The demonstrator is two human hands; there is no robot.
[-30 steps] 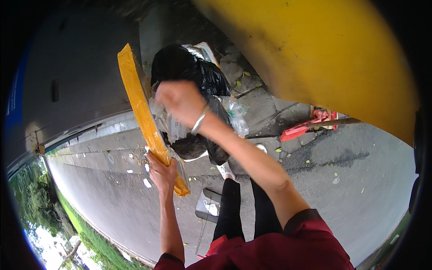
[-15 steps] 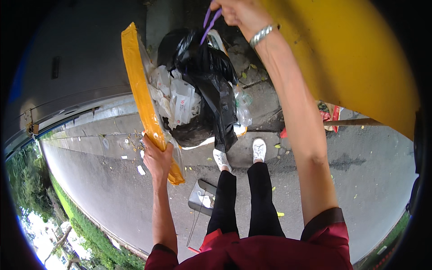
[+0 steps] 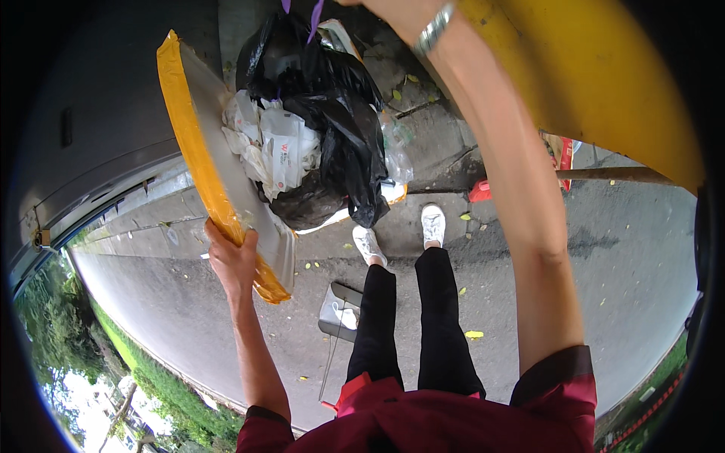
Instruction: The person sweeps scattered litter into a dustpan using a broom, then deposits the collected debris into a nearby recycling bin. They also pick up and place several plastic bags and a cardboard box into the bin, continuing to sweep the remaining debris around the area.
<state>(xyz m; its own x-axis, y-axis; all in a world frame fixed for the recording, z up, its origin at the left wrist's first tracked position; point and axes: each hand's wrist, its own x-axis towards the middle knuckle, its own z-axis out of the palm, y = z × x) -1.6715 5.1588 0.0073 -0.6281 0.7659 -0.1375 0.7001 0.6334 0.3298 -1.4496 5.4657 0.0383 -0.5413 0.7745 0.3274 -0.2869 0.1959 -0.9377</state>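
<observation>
My left hand (image 3: 232, 253) grips the lower end of a white foam lid (image 3: 264, 219) edged with yellow tape (image 3: 189, 136), tilted up on its side. My right hand (image 3: 381, 10) is reached far forward and mostly cut off by the top edge; its fingers do not show. Beside it hang two thin purple prongs (image 3: 315, 21), whose kind I cannot make out, over black plastic bags (image 3: 340, 113). Crumpled white plastic bags (image 3: 283, 147) lie between the lid and the black bags. Underneath, the white rim of a box with yellow tape (image 3: 394, 193) shows.
A long-handled dustpan (image 3: 332, 313) holding white litter lies left of my legs. Clear plastic (image 3: 396, 143) sits right of the bags. A yellow bin (image 3: 604, 83) fills the upper right, with red packaging (image 3: 559, 155) below it. A dark container wall (image 3: 91, 113) stands left.
My left hand has swung the lid leftward, away from the bags, showing more of its white face. My right hand has moved forward and left, largely out of the picture.
</observation>
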